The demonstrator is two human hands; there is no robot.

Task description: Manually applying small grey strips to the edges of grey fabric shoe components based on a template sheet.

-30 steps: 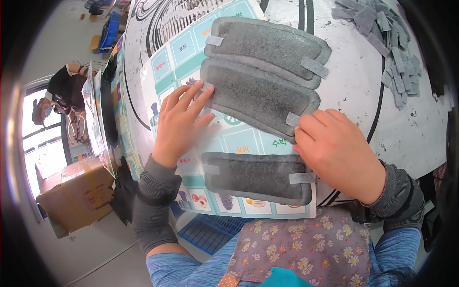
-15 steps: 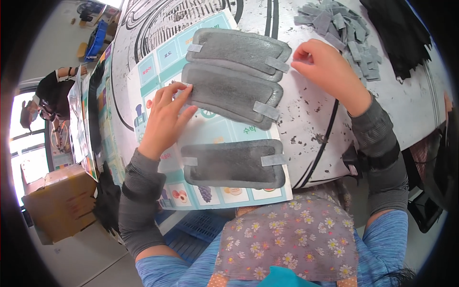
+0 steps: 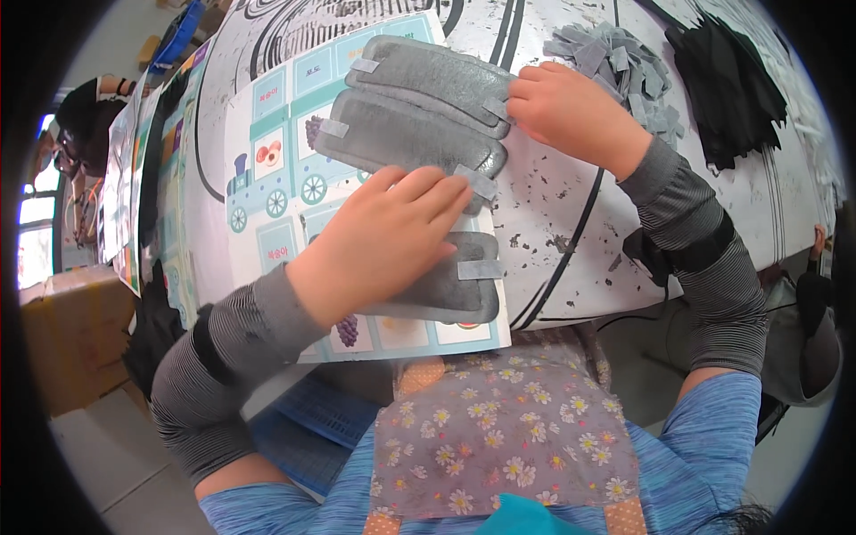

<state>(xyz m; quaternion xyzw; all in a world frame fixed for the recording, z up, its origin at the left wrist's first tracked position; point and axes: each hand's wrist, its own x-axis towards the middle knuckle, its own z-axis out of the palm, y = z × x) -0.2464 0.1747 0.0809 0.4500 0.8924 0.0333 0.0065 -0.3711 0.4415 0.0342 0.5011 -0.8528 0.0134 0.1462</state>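
On printed sheet [image 3: 267,223]: fuzzy grey oblong pads [image 3: 419,143]; hands apart, flat, left [image 3: 383,241], right [image 3: 571,111].

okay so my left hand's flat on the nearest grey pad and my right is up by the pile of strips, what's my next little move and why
Probably pick one grey strip from the pile: the right hand rests beside it, apparently empty, while the left hand lies flat on the nearest grey pad.

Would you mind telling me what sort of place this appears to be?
Probably a small workshop for hand assembly: grey felt pads lie in a row on a table, with a heap of grey felt strips, black fabric pieces and a cardboard box nearby.
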